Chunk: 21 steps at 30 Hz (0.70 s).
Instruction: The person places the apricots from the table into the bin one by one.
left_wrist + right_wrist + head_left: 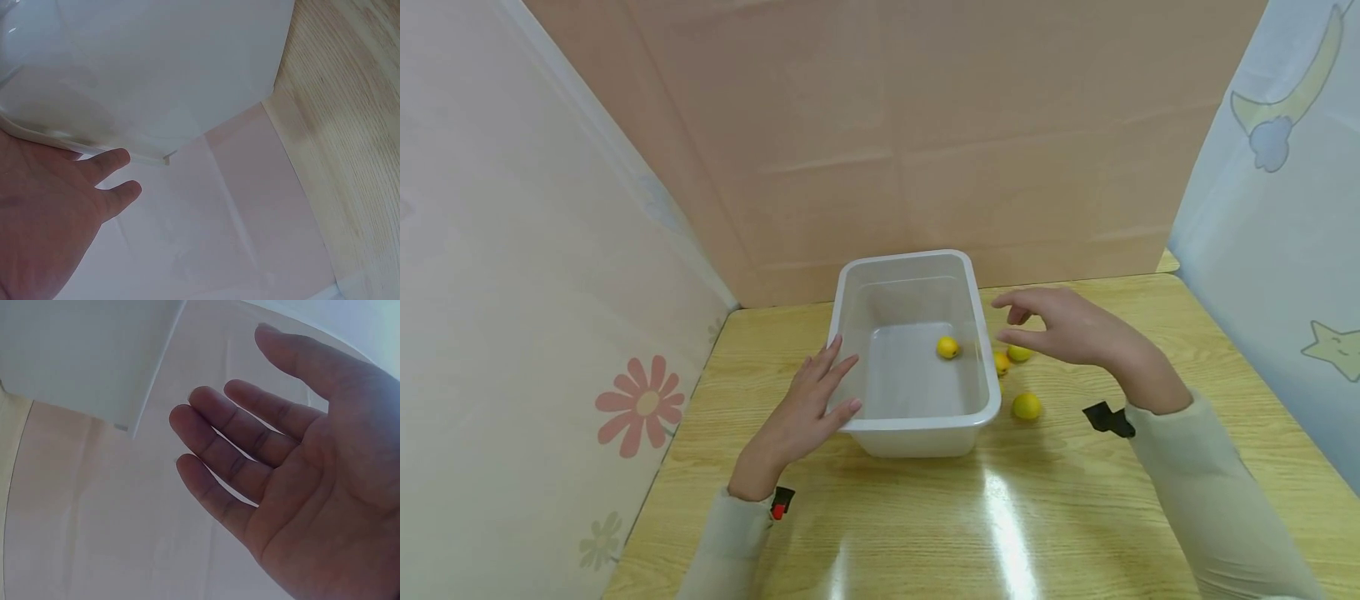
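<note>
The left hand [808, 408], fingers spread and ungripping, rests at the rim of the white plastic tub [917, 423]; one yellow citrus fruit [947, 347] lies inside. The empty right hand [1063, 327], loosely bent, hangs near loose citrus fruits [1026, 406], whose roundness could send them rolling if brushed.

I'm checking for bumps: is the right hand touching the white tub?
Apart: the right wrist view shows a clear gap between the right hand and the white tub.
</note>
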Each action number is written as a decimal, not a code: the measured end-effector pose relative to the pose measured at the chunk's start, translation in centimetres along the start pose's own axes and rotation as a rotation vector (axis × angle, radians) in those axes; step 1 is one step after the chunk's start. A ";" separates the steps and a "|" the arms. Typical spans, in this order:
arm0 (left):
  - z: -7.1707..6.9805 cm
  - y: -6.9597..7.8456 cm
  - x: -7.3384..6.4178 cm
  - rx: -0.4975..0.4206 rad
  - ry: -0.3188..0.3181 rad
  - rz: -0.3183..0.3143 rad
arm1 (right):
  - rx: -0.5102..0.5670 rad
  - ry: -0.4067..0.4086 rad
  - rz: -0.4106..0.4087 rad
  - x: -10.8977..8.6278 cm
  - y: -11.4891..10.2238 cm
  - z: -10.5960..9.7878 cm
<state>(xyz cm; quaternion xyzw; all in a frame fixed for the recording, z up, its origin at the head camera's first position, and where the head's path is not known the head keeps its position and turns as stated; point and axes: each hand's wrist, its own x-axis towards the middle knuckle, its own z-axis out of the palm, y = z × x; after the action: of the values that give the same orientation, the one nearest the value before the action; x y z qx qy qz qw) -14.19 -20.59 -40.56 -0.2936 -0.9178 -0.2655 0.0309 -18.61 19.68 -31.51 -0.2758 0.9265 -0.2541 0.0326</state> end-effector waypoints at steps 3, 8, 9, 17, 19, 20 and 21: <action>0.0 -0.1 0.0 -0.001 0.000 0.001 | -0.002 0.003 -0.008 -0.2 0.5 0.2; 0.0 0.0 0.0 0.005 0.003 0.001 | 0.000 -0.002 -0.009 -0.5 1.4 0.7; 0.0 0.0 -0.1 0.007 0.004 0.001 | 0.001 -0.005 -0.001 -0.5 1.5 0.8; 0.1 0.0 0.0 0.006 0.007 0.002 | 0.014 -0.032 0.048 -1.0 2.9 2.2; 0.1 0.0 0.0 -0.001 0.006 -0.002 | 0.025 -0.038 0.051 -1.2 3.4 2.6; 0.1 0.0 0.0 -0.005 0.006 -0.004 | 0.029 -0.041 0.053 -1.3 3.7 2.9; 0.1 0.0 0.0 -0.007 0.005 -0.006 | 0.033 -0.042 0.052 -1.4 4.0 3.2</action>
<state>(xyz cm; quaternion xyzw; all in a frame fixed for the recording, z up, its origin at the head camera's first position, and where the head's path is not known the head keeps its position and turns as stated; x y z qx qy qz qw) -14.17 -20.51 -40.65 -0.2905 -0.9177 -0.2694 0.0313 -18.79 21.83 -36.30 -0.2563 0.9281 -0.2625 0.0634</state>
